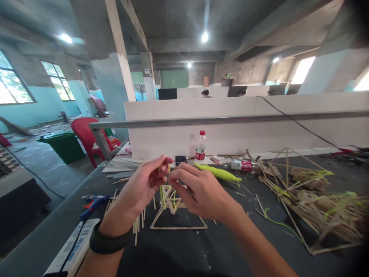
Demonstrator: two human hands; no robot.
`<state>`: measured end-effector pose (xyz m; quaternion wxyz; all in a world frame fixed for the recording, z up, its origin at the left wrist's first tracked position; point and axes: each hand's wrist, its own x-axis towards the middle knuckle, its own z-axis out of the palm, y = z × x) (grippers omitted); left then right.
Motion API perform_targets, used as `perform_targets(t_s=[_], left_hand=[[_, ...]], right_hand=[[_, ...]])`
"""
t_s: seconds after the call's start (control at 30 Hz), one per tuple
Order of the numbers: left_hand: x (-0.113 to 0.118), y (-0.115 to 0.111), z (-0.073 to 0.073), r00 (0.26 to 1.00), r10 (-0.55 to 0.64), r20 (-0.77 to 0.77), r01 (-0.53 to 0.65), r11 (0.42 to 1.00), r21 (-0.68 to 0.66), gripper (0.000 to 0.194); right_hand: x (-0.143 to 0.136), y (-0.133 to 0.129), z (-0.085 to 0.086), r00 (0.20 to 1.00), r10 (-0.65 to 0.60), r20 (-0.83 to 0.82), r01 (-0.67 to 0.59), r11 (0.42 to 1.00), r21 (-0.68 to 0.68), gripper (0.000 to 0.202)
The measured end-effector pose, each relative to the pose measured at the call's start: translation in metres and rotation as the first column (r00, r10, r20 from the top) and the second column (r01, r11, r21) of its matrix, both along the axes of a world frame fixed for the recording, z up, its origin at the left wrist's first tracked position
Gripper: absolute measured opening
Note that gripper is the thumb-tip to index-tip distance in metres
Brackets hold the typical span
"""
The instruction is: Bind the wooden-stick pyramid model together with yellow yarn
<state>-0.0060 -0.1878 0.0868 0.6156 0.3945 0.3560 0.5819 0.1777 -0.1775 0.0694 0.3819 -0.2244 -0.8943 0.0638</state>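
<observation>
My left hand (147, 181) and my right hand (201, 188) meet above the bench with their fingers pinched close together. Strands of yellow-green yarn (163, 198) run up to both hands, though their ends between the fingertips are partly hidden. Below them stands a small frame of thin wooden sticks (178, 228), with a triangular base and a bundle of sticks in its upper part. The yarn passes around that upper part. Behind my right hand lies a spindle-shaped bundle of yellow-green yarn (220, 173).
Loose sticks (138, 227), a blue glue gun (96, 204) and a white power strip (73, 246) lie at left. A phone (181, 159), an upright bottle (200, 148) and a lying bottle (245, 165) are behind. At right is a stick pile (331, 207) with bigger frames.
</observation>
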Motion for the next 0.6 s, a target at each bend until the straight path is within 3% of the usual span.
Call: perform_targets(t_s=[0.2,0.43,0.6], left_hand=[[0.006,0.000,-0.015,0.933,-0.055,-0.354,0.103,0.988,0.119,0.023],[0.009,-0.006,-0.017,0.892,-0.061,-0.448,0.142,0.979,0.150,0.023],[0.010,-0.005,-0.017,0.852,-0.005,-0.523,0.113,0.978,0.174,0.028]], right_hand=[[0.006,-0.006,0.009,0.983,-0.048,-0.178,0.037,0.997,-0.065,0.007],[0.006,-0.002,0.009,0.968,-0.107,-0.229,0.030,0.948,-0.317,0.006],[0.010,0.000,0.010,0.978,-0.104,-0.179,0.048,0.955,-0.291,0.007]])
